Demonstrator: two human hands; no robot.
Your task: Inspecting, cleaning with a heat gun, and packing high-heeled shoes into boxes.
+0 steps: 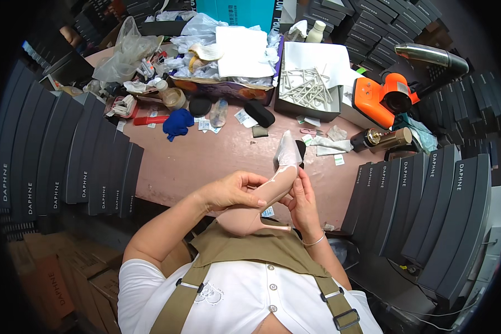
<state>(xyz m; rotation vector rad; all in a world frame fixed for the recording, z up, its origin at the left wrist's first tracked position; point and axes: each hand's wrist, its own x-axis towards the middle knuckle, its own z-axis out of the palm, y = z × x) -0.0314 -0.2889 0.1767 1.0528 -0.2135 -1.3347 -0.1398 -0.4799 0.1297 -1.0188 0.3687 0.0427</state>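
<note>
A person in a white shirt and olive apron holds a beige high-heeled shoe (261,203) in both hands, just above the near edge of a pinkish worktable (206,161). The left hand (231,192) is closed around the middle of the shoe from the left, thumb lying along the upper edge and fingers curled over the side. The right hand (303,203) grips the shoe from the right, its fingers pressed against the body near the toe; a thin bracelet (314,241) circles that wrist. The shoe is tilted, with its toe pointing up and away and its thin heel pointing right, close to the person's chest. The toe is stuffed or wrapped with white paper (288,150), which sticks out at the far end. Stacks of dark shoe boxes (67,161) stand to the left of the table, and more dark boxes (440,195) stand to the right. Far on the table lies a blue cloth (178,123), a red-handled tool (150,119) and a black oval piece (260,113). An open box of pale sticks (306,89) sits at the far middle, beside a cluttered tray with white sheets (242,50) and clear plastic bags (125,53). To the far right sits an orange and black machine (381,97), with a metal nozzle (428,54) just behind it and a brass-coloured cylinder (387,138) in front.
</note>
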